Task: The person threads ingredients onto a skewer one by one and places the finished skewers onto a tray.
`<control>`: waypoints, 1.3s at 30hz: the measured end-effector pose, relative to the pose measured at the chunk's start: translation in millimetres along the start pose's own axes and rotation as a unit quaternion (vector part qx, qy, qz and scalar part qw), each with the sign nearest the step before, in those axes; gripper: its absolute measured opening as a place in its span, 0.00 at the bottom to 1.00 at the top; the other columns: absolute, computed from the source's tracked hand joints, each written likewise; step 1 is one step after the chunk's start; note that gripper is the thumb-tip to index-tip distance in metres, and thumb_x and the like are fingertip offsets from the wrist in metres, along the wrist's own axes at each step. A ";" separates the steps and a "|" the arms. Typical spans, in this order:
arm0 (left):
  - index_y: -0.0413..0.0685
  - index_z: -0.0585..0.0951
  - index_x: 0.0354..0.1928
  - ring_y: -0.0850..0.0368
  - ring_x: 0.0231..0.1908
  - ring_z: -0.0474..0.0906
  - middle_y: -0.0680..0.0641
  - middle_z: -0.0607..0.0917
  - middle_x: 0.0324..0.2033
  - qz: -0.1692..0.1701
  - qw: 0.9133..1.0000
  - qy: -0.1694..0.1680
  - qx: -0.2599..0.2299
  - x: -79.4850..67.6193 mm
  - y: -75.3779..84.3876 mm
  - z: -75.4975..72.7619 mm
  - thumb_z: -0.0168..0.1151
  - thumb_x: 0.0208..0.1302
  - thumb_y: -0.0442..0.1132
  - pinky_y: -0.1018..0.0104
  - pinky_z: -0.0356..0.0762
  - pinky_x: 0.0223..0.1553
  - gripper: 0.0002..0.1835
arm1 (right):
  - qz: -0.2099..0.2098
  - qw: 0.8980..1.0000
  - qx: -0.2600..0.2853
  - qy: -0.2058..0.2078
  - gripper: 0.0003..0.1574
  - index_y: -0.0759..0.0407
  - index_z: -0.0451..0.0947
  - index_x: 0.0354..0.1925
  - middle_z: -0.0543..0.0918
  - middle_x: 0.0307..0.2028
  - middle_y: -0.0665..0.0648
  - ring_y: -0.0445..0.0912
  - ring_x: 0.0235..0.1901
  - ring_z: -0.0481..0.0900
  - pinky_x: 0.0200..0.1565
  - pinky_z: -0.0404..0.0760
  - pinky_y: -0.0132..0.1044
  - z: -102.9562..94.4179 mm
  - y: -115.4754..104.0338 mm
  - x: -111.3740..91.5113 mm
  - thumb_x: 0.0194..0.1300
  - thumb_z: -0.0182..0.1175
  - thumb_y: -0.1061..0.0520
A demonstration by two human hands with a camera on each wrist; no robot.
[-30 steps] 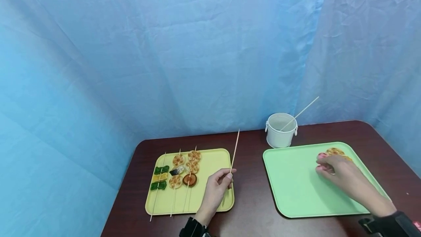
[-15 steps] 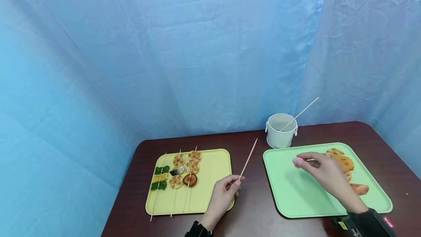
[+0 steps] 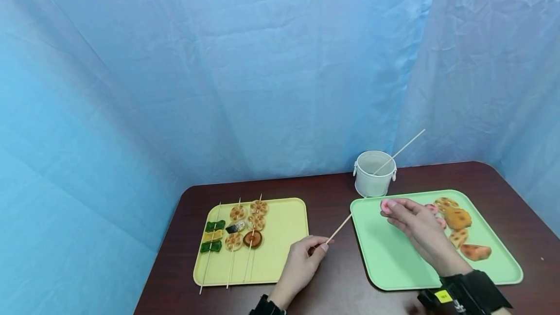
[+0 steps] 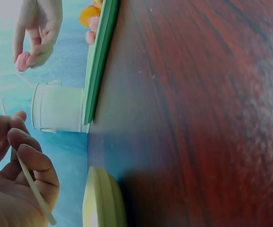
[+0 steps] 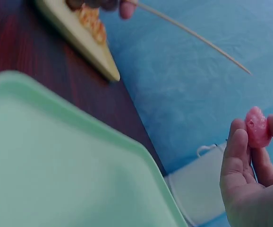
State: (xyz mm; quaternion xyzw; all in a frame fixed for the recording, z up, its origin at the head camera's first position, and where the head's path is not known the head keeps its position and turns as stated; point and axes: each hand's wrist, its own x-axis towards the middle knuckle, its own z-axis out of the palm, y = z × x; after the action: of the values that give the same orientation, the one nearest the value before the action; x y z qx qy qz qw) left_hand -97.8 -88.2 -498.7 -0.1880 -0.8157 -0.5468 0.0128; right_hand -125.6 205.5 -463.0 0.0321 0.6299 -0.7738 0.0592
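The person's left hand (image 3: 303, 262) has its fingers curled, pinching a thin wooden skewer (image 3: 339, 228) between thumb and fingers, with the pointed end slanting up toward the right hand (image 3: 417, 230). That hand pinches a small pink piece (image 3: 386, 206) between thumb and fingertips, raised above the far left part of a green tray (image 3: 402, 261); the right wrist view shows a small hole in its side. Skewer tip and pink piece are apart. At the right end of the green tray lie two more pink pieces (image 3: 442, 222), partly behind the right hand, two round holed slices (image 3: 458, 237), an orange-yellow piece (image 3: 458, 218) and a brownish-orange wedge (image 3: 475, 252). On the left, a yellow tray (image 3: 284, 237) bears three loaded skewers side by side: one green, yellow, green; one with a dark-and-pale piece between two holed slices; one with two holed slices above a brown round. A white bucket (image 3: 372, 186) holding one leaning stick (image 3: 409, 143) stands on the dark tabletop (image 3: 332, 276) just behind the green tray.
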 end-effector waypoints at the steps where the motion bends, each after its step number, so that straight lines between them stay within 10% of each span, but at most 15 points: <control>1: 0.45 0.87 0.42 0.70 0.25 0.69 0.55 0.81 0.27 0.008 1.000 -0.003 0.006 -0.4 1.2 0.2 0.58 0.66 0.36 0.75 0.68 0.27 0.10 | 0.000 1.000 0.026 -0.008 0.24 0.68 0.67 0.57 0.81 0.46 0.52 0.41 0.46 0.81 0.49 0.78 0.34 0.1 0.4 0.1 0.71 0.54 0.53; 21: 0.49 0.87 0.41 0.71 0.23 0.67 0.62 0.77 0.25 0.003 0.998 -0.050 0.035 -2.3 0.1 5.1 0.58 0.67 0.40 0.76 0.66 0.24 0.10 | 0.025 0.983 0.177 -0.027 0.12 0.59 0.80 0.46 0.84 0.42 0.53 0.44 0.46 0.82 0.54 0.74 0.37 7.1 1.6 2.5 0.72 0.52 0.57; 39: 0.50 0.88 0.41 0.71 0.24 0.69 0.57 0.82 0.29 -0.015 0.998 -0.054 0.020 -3.0 -1.4 7.5 0.58 0.67 0.40 0.76 0.68 0.26 0.10 | 0.032 0.990 0.141 0.000 0.10 0.56 0.79 0.46 0.83 0.40 0.50 0.40 0.42 0.81 0.45 0.79 0.31 13.0 2.1 2.8 0.71 0.55 0.54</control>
State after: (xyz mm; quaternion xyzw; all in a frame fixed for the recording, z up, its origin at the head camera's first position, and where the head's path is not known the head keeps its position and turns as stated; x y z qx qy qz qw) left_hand -94.1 -82.9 -503.7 -0.2042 -0.8286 -0.5200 -0.0357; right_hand -127.8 192.2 -462.7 0.0606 0.5135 -0.8523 0.0785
